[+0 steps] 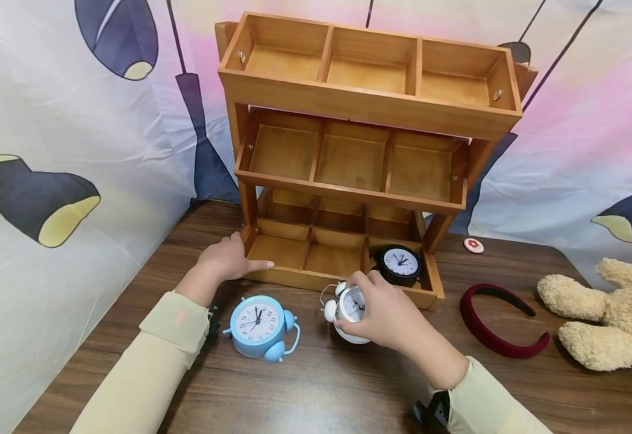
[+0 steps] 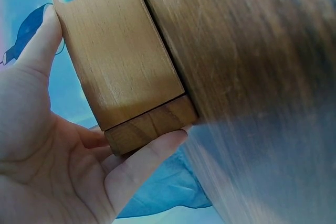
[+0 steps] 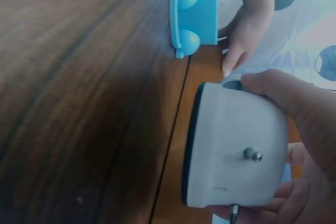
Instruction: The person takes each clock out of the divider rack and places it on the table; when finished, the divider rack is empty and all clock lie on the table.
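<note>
- Three alarm clocks: blue clock (image 1: pixel 258 320), white clock (image 1: pixel 352 304), black clock (image 1: pixel 400 263)
- Two hands: left hand (image 1: pixel 226 259), right hand (image 1: pixel 382 310)
- One wooden rack (image 1: pixel 481 161)
- Three compartments (image 1: pixel 370 72) in its top tray (image 1: pixel 370 103), three in its middle tray (image 1: pixel 350 160)
- One red headband (image 1: pixel 474 322)
- One plush toy (image 1: pixel 614 313)
- One round badge (image 1: pixel 473 245)
- One table (image 1: pixel 305 398)

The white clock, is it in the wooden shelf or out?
Out. The right hand holds the white clock in front of the wooden shelf, on the near side of its bottom front board.
</note>
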Tool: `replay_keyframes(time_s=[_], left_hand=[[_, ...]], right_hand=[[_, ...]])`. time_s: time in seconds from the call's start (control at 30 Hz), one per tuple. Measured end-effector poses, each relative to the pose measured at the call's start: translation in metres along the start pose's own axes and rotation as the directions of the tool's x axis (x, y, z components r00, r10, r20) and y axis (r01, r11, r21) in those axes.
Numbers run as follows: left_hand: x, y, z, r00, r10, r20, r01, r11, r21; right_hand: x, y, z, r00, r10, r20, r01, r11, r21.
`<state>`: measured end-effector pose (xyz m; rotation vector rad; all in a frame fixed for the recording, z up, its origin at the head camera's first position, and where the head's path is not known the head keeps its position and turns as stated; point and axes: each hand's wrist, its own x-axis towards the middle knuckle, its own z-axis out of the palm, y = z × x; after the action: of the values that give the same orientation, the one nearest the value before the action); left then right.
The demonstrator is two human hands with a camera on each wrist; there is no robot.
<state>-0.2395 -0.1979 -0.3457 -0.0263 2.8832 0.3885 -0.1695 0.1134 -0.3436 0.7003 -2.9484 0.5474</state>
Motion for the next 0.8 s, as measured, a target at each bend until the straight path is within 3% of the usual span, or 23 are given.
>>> replay_keyframes(time_s=[0.3, 0.8], left_hand=[[-0.001, 0.0, 0.0, 1.0, -0.002, -0.004, 0.002, 1.0, -0.005], [-0.003, 0.002, -0.001, 1.0, -0.001, -0.004, 0.001, 1.0, -0.005]], right_hand=[[-0.009, 0.003, 0.009, 0.996, 0.028, 0.085, -0.029, 1.0, 0.006], [-0.015, 0.011, 0.014, 0.996, 0.027, 0.088, -0.028, 1.0, 0.005]])
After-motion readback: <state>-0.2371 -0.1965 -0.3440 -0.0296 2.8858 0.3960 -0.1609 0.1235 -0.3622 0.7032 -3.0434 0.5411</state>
